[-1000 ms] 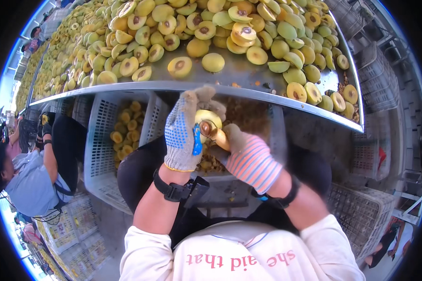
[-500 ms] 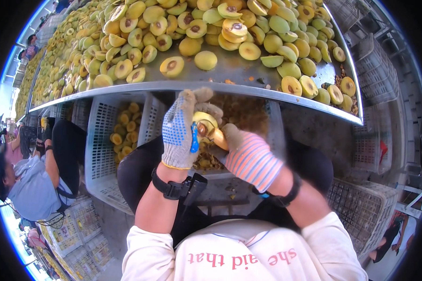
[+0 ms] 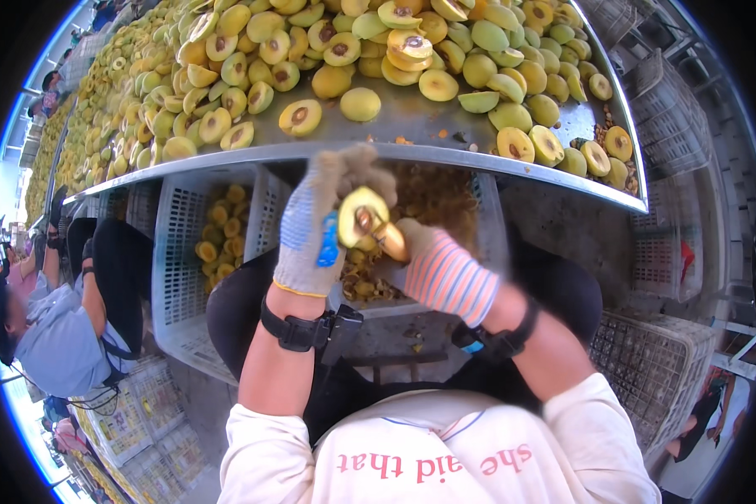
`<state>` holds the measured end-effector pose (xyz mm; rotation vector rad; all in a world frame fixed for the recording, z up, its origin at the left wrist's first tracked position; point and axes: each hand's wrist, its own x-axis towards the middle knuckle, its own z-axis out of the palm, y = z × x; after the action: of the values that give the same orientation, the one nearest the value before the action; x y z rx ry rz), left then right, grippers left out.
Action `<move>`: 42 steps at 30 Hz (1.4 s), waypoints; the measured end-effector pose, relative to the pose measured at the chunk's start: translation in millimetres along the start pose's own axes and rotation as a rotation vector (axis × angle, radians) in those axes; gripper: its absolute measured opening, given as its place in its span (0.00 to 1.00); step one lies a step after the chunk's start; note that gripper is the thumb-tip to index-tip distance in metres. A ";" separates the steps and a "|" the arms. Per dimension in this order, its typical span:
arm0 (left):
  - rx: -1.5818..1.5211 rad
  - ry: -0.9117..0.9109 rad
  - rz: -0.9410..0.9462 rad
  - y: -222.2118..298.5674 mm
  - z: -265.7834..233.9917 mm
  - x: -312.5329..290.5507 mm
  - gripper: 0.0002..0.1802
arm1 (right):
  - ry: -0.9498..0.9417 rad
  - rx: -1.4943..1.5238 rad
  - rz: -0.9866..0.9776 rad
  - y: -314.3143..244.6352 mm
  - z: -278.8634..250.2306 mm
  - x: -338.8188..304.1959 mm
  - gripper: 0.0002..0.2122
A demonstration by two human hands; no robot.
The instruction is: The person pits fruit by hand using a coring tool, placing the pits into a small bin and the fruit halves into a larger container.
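Observation:
My left hand (image 3: pixel 315 218), in a grey work glove with blue dots and a blue patch, is closed around a halved yellow-green stone fruit (image 3: pixel 363 214). Its cut face with the brown middle is turned up. My right hand (image 3: pixel 437 265), in a glove with an orange and blue striped back, is closed at the fruit's lower right edge. A small orange-brown piece (image 3: pixel 392 241) shows at its fingertips against the fruit. Blur hides what kind of thing that piece is. Both hands are over a crate (image 3: pixel 489 244) of peelings or scraps, just below the metal table's edge.
The metal table (image 3: pixel 428 153) ahead carries a large heap of halved fruit (image 3: pixel 328 50). A white crate (image 3: pixel 176 294) with fruit stands left of my knees. Stacked crates (image 3: pixel 655 370) are at my right. A co-worker (image 3: pixel 67 336) sits at far left.
The halved fruit has tilted so that more of its cut face shows. My left hand has shifted slightly left; my right hand stays at the fruit.

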<state>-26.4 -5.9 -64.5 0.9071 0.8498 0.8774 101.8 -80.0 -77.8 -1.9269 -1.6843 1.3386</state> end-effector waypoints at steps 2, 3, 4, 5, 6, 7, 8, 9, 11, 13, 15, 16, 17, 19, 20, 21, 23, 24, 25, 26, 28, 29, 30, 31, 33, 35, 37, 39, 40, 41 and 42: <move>-0.238 0.058 0.071 -9.8 -0.4 1.1 0.32 | 0.155 0.231 -0.133 6.9 -4.4 0.1 0.18; -0.182 -0.024 0.148 -20.5 -6.3 -0.9 0.30 | 0.103 0.288 -0.129 5.0 -2.8 -1.5 0.18; -0.125 -0.109 0.221 -26.5 -8.8 -3.2 0.29 | 0.056 0.294 -0.099 2.8 2.9 -4.9 0.17; -0.112 -0.026 0.084 -30.7 -11.6 -4.6 0.30 | 0.100 0.175 -0.088 6.4 12.8 -2.9 0.18; -0.111 -0.027 0.085 -34.1 -13.3 -3.0 0.30 | 0.143 0.056 -0.078 10.6 20.5 0.6 0.18; -0.026 0.010 0.098 -31.0 -10.2 -3.2 0.29 | 0.139 0.059 -0.075 9.3 20.9 1.1 0.18; 0.060 0.047 0.111 -27.4 -7.7 -3.4 0.27 | 0.099 0.074 -0.055 7.3 19.4 2.0 0.19; 0.085 0.059 0.091 -23.0 -7.6 -4.1 0.24 | 0.059 0.090 -0.035 6.7 19.4 2.2 0.20; 0.161 0.043 0.078 -16.4 -4.1 -4.4 0.23 | 0.025 0.220 -0.043 10.8 19.6 2.4 0.20; 0.238 0.026 0.065 -17.8 -2.0 -4.4 0.23 | -0.008 0.350 -0.053 21.4 30.6 7.3 0.19; 0.608 -0.018 0.373 -23.5 -0.9 -3.7 0.21 | 0.119 0.082 -0.111 34.8 47.9 15.4 0.18; 0.610 -0.016 0.368 -25.1 -3.4 -4.4 0.21 | 0.157 -0.006 -0.131 35.6 50.9 16.3 0.18; 0.553 0.016 0.337 -26.1 -7.5 -5.2 0.21 | 0.012 0.349 -0.144 24.9 39.5 7.5 0.16; 0.433 0.016 0.238 -23.2 -9.7 -6.9 0.20 | -0.134 0.702 -0.146 11.0 15.8 -7.0 0.14; 0.430 0.018 0.237 -21.6 -12.7 -5.8 0.20 | -0.302 0.777 -0.014 6.8 1.9 -10.1 0.12; 0.423 -0.076 0.241 -20.4 -17.5 -5.0 0.21 | -0.471 0.846 0.121 5.0 -5.6 -11.6 0.10; 0.289 -0.232 0.185 -8.8 -11.5 -6.8 0.15 | -0.535 0.942 0.106 3.0 -8.9 -18.6 0.10; 0.288 -0.233 0.187 -4.9 -8.9 -7.0 0.15 | -0.602 1.039 0.093 2.7 -9.2 -21.1 0.09; 0.147 -0.272 0.104 -2.2 -9.1 -7.3 0.19 | -0.605 1.037 0.097 3.7 -7.0 -19.9 0.09; 0.005 -0.310 0.023 -0.5 -9.9 -6.8 0.22 | -0.644 1.079 0.077 6.2 -3.6 -17.5 0.10; 0.008 -0.356 -0.006 -8.2 -16.2 -2.5 0.32 | -0.685 1.114 0.059 8.0 -2.8 -15.6 0.10; -0.112 -0.332 -0.020 -9.4 -12.1 -3.4 0.34 | -0.677 1.103 0.057 8.8 -5.1 -15.3 0.10; -0.231 -0.308 -0.033 -9.2 -9.5 -4.1 0.36 | -0.668 1.090 0.053 9.0 -8.3 -15.6 0.11; -0.339 -0.209 -0.138 -12.4 -9.7 -1.8 0.36 | -0.636 1.053 0.024 8.8 -14.4 -18.2 0.10; -0.318 -0.129 -0.102 -15.3 -18.5 2.2 0.35 | -0.631 1.004 0.007 17.7 -27.5 -24.5 0.09; -0.257 0.032 -0.097 -12.3 -26.1 -1.8 0.34 | -0.471 0.620 -0.024 20.0 -32.7 -22.4 0.11; -0.255 0.047 -0.081 1.2 -40.1 -7.7 0.33 | -0.257 0.028 -0.053 49.4 -5.0 -6.6 0.13; -0.164 0.109 0.000 22.9 -72.5 -18.6 0.31 | -0.038 -0.549 -0.105 52.8 4.7 1.4 0.15; -0.101 0.193 0.064 40.6 -90.3 -29.6 0.28 | -0.071 -0.533 -0.030 45.8 2.3 -1.6 0.16; 0.007 0.279 0.131 57.0 -108.5 -40.6 0.24 | -0.100 -0.521 0.053 45.7 -1.0 -2.9 0.18; 0.452 0.347 0.285 66.5 -145.7 -46.0 0.21 | -0.111 -0.535 0.034 54.0 -1.0 -0.3 0.18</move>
<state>-190.3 18.2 -47.2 1.3143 1.2712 1.1331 137.6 -96.0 -114.8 -2.1887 -2.2525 1.0964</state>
